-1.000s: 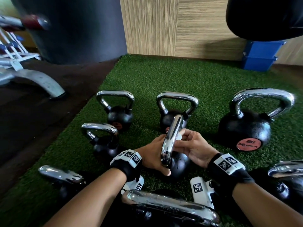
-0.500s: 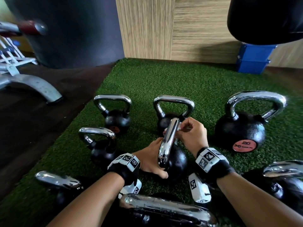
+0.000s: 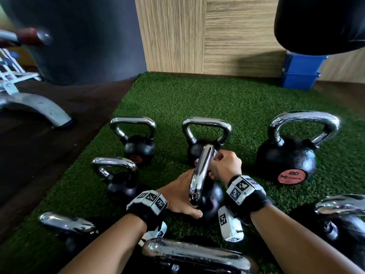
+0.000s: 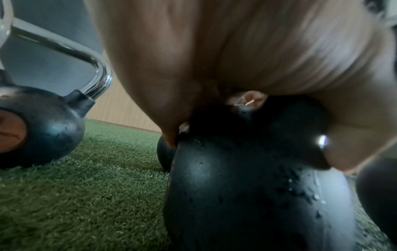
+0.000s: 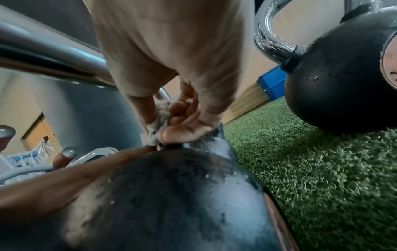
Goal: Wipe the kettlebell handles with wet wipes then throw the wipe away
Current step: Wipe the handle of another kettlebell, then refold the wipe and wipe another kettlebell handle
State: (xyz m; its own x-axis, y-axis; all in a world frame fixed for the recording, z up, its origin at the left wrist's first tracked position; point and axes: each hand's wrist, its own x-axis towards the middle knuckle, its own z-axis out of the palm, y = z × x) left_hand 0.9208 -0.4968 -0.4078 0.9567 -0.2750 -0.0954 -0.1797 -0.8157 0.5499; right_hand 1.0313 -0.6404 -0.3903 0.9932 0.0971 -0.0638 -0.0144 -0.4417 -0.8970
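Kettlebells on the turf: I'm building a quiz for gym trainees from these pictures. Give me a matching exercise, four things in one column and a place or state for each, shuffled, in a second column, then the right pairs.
Column 1
1. left hand
2. right hand
3. wet wipe
4. blue box

Column 2
A. stands by the wooden wall
B. bunched in the fingers against the chrome handle
C. steadies the black ball of the centre kettlebell
D. grips the wipe at the handle

Pairs: 1-C, 2-D, 3-B, 4-A
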